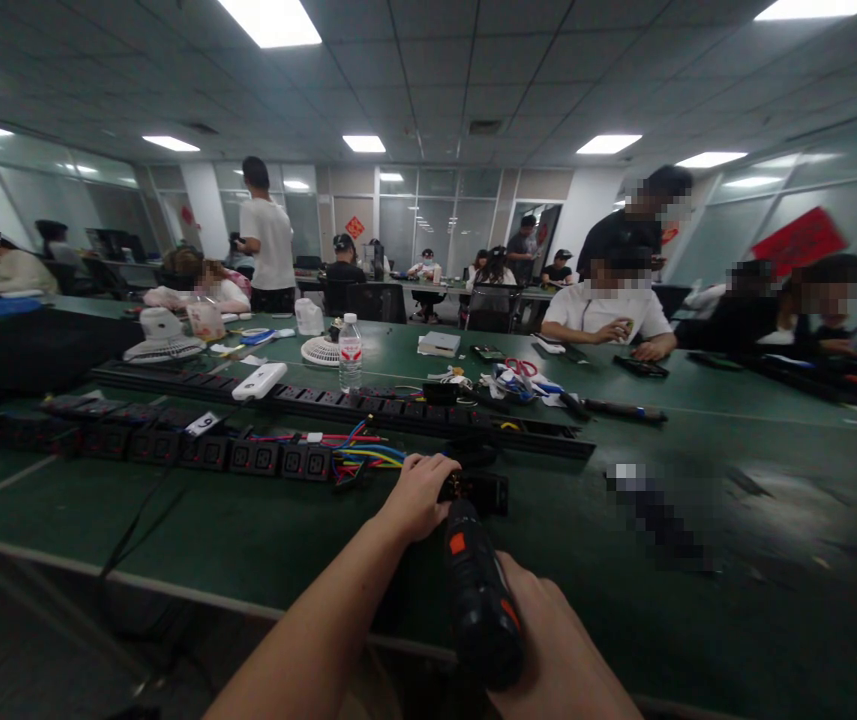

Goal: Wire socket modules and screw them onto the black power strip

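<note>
My right hand (548,620) is wrapped round a black cordless screwdriver (477,590) with orange marks. Its front end points away from me, at a small black module (484,490) on the green table. Against the module's left side, my left hand (422,490) grips it with bent fingers. Blue, yellow and red wires (368,452) run from beside that hand to a long row of black power sockets (248,457). The tip of the screwdriver is hidden behind its own body, so contact cannot be made out.
Behind the sockets lies a long black metal rail (398,408). A water bottle (350,355) and a white power strip (260,381) stand near it. Tools and cable scraps (522,382) lie farther right. A person in a white shirt (608,318) sits across the table (548,450).
</note>
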The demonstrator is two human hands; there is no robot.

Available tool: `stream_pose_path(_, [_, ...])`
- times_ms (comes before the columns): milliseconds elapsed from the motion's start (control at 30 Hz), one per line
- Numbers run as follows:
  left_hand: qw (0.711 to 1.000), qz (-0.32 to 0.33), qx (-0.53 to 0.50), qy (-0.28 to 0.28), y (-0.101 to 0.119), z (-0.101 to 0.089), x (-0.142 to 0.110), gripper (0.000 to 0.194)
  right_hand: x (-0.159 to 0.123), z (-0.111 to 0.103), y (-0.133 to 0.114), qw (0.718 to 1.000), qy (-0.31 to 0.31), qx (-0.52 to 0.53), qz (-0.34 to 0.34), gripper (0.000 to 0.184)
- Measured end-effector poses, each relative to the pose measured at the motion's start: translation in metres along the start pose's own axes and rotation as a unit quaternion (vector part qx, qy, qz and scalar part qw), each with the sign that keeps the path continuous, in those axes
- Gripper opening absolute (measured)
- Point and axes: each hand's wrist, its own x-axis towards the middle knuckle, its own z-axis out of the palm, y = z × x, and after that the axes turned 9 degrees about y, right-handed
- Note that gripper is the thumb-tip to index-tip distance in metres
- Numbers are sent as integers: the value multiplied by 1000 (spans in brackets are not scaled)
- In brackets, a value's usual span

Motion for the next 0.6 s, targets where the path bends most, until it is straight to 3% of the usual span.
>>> stream_pose_path(600, [1000,-5,3,-12,1,-3,0,44,1,3,3,1000,0,10,-7,25])
